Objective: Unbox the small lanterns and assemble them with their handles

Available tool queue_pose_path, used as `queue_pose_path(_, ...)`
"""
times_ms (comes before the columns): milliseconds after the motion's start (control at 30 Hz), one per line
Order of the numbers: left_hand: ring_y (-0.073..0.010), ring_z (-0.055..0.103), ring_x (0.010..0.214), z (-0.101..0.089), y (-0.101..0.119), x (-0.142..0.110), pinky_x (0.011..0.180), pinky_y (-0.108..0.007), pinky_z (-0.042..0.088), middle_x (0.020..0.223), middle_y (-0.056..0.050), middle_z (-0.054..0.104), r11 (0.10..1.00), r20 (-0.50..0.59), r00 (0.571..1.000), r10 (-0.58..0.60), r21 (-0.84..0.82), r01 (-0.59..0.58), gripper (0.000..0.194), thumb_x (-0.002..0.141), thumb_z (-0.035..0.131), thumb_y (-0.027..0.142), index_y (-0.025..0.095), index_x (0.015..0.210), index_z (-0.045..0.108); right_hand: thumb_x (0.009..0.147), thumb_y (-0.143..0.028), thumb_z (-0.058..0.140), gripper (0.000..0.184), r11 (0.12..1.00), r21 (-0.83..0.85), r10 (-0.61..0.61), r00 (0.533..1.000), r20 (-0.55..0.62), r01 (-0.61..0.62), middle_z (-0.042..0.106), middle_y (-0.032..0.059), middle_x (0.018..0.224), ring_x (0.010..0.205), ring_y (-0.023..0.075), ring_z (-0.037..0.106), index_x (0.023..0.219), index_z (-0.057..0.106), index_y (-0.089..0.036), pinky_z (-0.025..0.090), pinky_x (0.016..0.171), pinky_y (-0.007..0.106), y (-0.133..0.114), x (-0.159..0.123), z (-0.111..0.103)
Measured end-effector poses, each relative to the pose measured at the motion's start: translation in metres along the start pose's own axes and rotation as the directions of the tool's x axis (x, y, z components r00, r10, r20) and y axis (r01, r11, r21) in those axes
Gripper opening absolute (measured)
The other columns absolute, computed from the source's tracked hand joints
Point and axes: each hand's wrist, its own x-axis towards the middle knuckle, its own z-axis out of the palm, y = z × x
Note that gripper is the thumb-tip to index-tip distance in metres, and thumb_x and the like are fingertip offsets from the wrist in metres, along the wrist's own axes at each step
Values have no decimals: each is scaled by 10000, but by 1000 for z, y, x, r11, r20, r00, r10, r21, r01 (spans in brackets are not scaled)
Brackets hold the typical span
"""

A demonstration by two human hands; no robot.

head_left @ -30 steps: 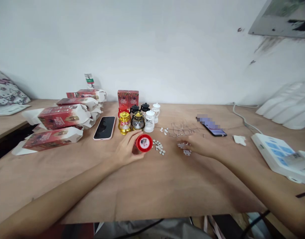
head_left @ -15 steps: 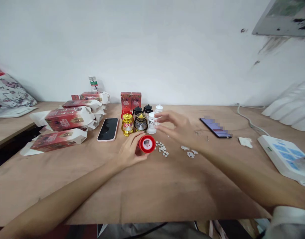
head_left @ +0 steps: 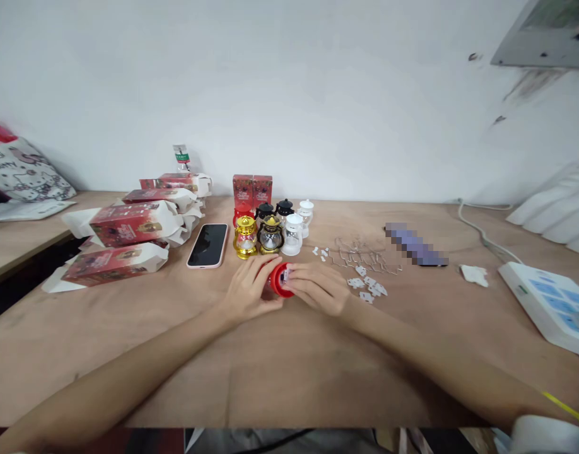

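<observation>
My left hand [head_left: 246, 291] is wrapped round a red toy lantern [head_left: 275, 286], whose round base is turned toward me. At that base the fingertips of my right hand [head_left: 321, 289] are pressed together, covering part of the hollow. What they pinch, if anything, is hidden. Just beyond stand a gold lantern [head_left: 245, 238], a bronze-and-black lantern [head_left: 270, 236] and a white lantern [head_left: 293, 236], with more lanterns behind. Flat white pieces [head_left: 366, 283] lie to the right of my right hand, near thin bent wires [head_left: 360, 255]. Smaller white bits [head_left: 323, 253] are scattered beyond its fingers.
Opened red boxes [head_left: 128, 225] pile up at the left, beside a phone [head_left: 208, 244]. Two upright red boxes [head_left: 252, 190] stand behind the lanterns. Another phone [head_left: 415, 244], a white scrap [head_left: 473, 275] and a white power strip [head_left: 545, 302] with a cable are at the right.
My right hand has come down and left from beside the white lanterns to the red lantern's base, its fingers closing. Wires it covered now show. My left hand still holds the red lantern.
</observation>
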Motion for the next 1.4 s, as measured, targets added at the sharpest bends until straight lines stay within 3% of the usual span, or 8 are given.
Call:
queue_pose_path(233,-275,580,1024,-1,0,0,849,-417,505,1162,-153,575,1000,18,1000,13,10,-13,605,754,615,292,164,1301,391,873,-79,513,249,1000,-21,2,1000,8,-1,719,106,951,1034,204,646,1099,604,-130,599,799,327,-6,-11,-1)
queue_pose_path(433,-278,581,1027,-1,-1,1,851,-417,503,1159,-161,576,999,15,999,44,14,-44,607,763,617,310,153,1304,391,840,-74,565,310,999,-32,-22,1000,18,23,716,118,973,1087,210,619,1148,587,-100,584,865,331,-9,-15,-3)
queue_pose_path(567,-276,583,1025,1,-2,0,848,-411,501,1166,-149,573,999,13,999,30,13,-30,626,760,620,331,168,1315,381,832,-90,583,277,999,-25,-26,1000,-16,25,724,83,918,1031,199,645,1105,616,-130,601,813,324,-10,-20,0)
queue_pose_path(733,-283,569,1032,0,-2,-1,853,-415,491,1165,-162,572,998,23,998,61,28,-62,634,764,627,335,151,1318,379,788,-117,653,226,984,-177,-12,998,-67,0,737,24,844,869,182,671,1002,648,-192,567,785,346,-12,-22,2)
queue_pose_path(900,-289,556,1042,-1,-3,-1,863,-426,469,1184,-153,567,995,59,996,60,77,-64,618,795,589,347,172,1344,365,799,-165,655,207,957,-262,106,992,-70,-121,738,-19,845,842,165,652,982,642,-263,478,797,340,-18,-25,3)
queue_pose_path(1067,-277,559,976,-1,-2,-1,823,-408,455,1151,-136,592,985,11,996,87,145,-88,605,796,581,357,181,1342,387,818,-175,627,212,947,-246,193,979,-71,-205,732,-14,870,904,171,640,1003,615,-279,433,841,344,-21,-29,7)
queue_pose_path(1300,-260,566,899,-3,1,2,752,-374,447,1059,-137,614,974,-36,988,149,177,-141,651,769,604,332,162,1352,370,840,-125,569,136,963,-243,104,993,-51,-113,729,20,956,889,158,654,908,595,-239,455,818,336,-17,-26,4)
queue_pose_path(1400,-256,575,883,-2,2,2,726,-369,448,1022,-140,606,973,-52,984,169,169,-158,667,756,613,315,154,1353,364,832,-106,581,163,973,-177,138,987,-81,-150,726,41,949,877,162,648,945,581,-224,473,800,334,-17,-27,5)
